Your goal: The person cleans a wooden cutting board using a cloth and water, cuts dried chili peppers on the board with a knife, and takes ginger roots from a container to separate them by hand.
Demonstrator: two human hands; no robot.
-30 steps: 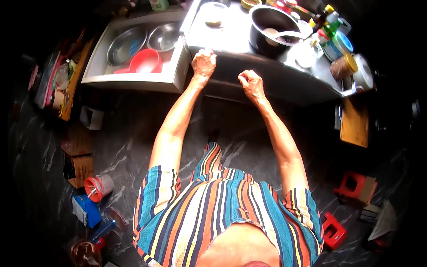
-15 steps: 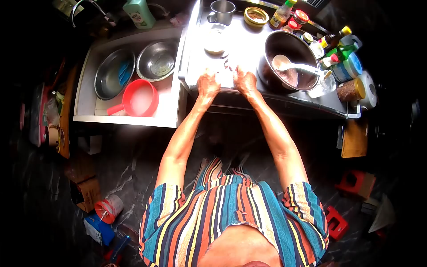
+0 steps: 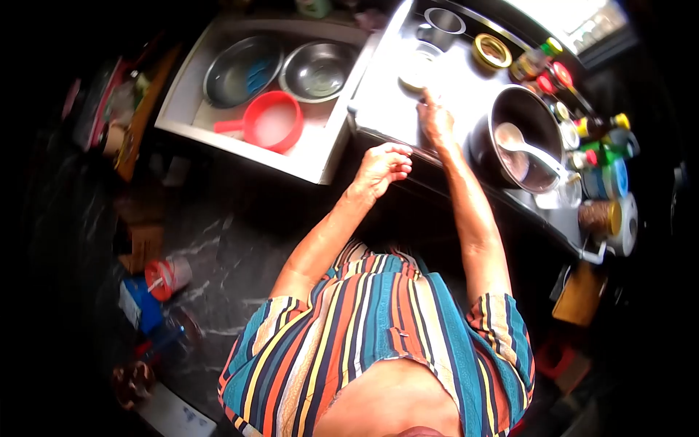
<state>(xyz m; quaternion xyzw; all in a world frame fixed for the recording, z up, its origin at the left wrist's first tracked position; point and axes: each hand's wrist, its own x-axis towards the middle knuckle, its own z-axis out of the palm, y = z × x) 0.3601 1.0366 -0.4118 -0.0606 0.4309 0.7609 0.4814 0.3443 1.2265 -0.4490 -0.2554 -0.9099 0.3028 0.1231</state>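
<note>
Since half a second earlier, when both hands lay side by side at the counter's edge, the left hand (image 3: pixel 382 169) has drawn back off the counter (image 3: pixel 397 109), while the right hand (image 3: pixel 436 120) has gone farther in over it; the camera has turned too, so that the whole worktop sits farther right in view. The right arm is stretched out, its forefinger pointing at a clear round container (image 3: pixel 420 67) that stands on the worktop with a yellowish lower edge. The fingertips are right beside that edge, but whether they touch it cannot be told, and the palm faces away, so whether this hand grasps anything is hidden as well. The left hand hangs in front of the counter's edge, fingers half curled and gathered near the thumb; the inside of the curl does not show, so its grip cannot be told either. Behind the container stands a metal mug (image 3: pixel 437 33), and to the right of the mug an open gold-coloured tin (image 3: pixel 491 54). A deep dark pot (image 3: pixel 481 142) stands right of the right hand, with a pale ladle (image 3: pixel 542 156) leaning in it. To the left, the sink (image 3: pixel 326 138) holds two metal bowls (image 3: pixel 317 71), one with something blue inside, and a red dipper (image 3: pixel 252 116) in front of them.
</note>
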